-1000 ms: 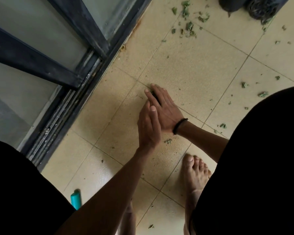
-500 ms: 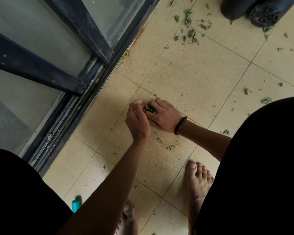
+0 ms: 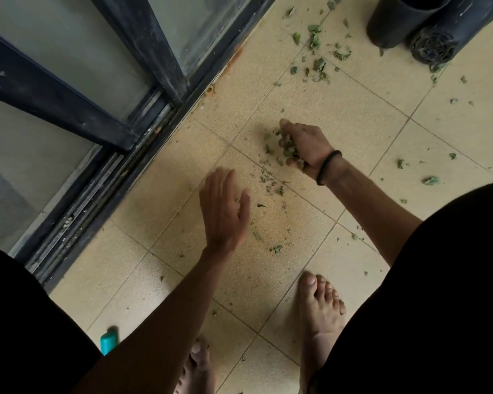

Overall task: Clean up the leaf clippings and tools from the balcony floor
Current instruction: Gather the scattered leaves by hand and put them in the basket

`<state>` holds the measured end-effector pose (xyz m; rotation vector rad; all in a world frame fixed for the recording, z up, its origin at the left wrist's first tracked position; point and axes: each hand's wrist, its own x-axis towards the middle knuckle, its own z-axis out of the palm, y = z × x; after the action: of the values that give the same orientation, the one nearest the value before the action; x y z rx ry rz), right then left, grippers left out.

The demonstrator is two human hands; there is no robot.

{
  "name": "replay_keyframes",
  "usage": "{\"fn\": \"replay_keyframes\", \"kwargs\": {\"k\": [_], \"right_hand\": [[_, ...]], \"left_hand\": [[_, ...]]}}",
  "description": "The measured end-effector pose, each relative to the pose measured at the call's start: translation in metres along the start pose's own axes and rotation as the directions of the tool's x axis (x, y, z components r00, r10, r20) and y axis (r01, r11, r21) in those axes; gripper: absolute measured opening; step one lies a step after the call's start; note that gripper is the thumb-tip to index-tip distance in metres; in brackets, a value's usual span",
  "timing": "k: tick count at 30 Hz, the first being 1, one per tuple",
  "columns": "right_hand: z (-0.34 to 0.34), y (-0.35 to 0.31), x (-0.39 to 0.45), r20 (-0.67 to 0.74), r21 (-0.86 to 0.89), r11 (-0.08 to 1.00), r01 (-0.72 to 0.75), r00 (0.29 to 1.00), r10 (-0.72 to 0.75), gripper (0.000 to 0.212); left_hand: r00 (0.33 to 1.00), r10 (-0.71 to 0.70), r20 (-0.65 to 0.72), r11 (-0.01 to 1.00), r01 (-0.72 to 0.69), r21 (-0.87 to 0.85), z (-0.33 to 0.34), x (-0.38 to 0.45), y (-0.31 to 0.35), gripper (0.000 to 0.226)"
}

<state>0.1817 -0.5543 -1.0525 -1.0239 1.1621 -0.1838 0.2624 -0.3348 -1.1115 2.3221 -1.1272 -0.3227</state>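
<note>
My right hand [image 3: 305,146] is curled round a clump of green leaf clippings [image 3: 286,147] just above the beige tiled floor [image 3: 353,115]; some bits hang or fall below it. My left hand [image 3: 224,211] hovers lower left of it, fingers straight and slightly blurred, holding nothing. Small crumbs of leaf [image 3: 275,248] lie on the tile between and below the hands. More clippings [image 3: 316,58] are scattered at the top, and loose pieces [image 3: 430,180] lie at the right. A teal tool handle [image 3: 108,341] shows at the bottom left, partly hidden by my arm.
A dark sliding-door frame and its track [image 3: 103,177] run diagonally along the left. Two black plant pots [image 3: 410,21] lie at the top right, one showing its drain grid. My bare feet [image 3: 320,314] stand on the tiles below the hands.
The hands were pressed together on the floor gathering clippings. They have separated: the right has lifted away with a clump, the left has swung down and left, opening.
</note>
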Motion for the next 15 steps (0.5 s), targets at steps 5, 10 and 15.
{"fn": "replay_keyframes", "kwargs": {"k": [5, 10, 15], "right_hand": [[-0.032, 0.006, -0.012, 0.326, 0.426, 0.874, -0.232, 0.941, 0.091, 0.023], [-0.049, 0.014, -0.034, 0.395, 0.54, 0.791, -0.288, 0.916, 0.065, 0.026], [-0.063, 0.02, -0.047, 0.38, 0.552, 0.784, -0.284, 0.922, 0.067, 0.026]], "left_hand": [[0.964, 0.047, 0.261, 0.986, -0.087, 0.142, 0.014, -0.017, 0.013, 0.096], [0.914, 0.176, 0.365, 0.909, -0.293, 0.295, 0.035, 0.03, 0.023, 0.121], [0.918, 0.232, 0.322, 0.876, -0.341, 0.341, 0.041, 0.095, 0.026, 0.111]]}}
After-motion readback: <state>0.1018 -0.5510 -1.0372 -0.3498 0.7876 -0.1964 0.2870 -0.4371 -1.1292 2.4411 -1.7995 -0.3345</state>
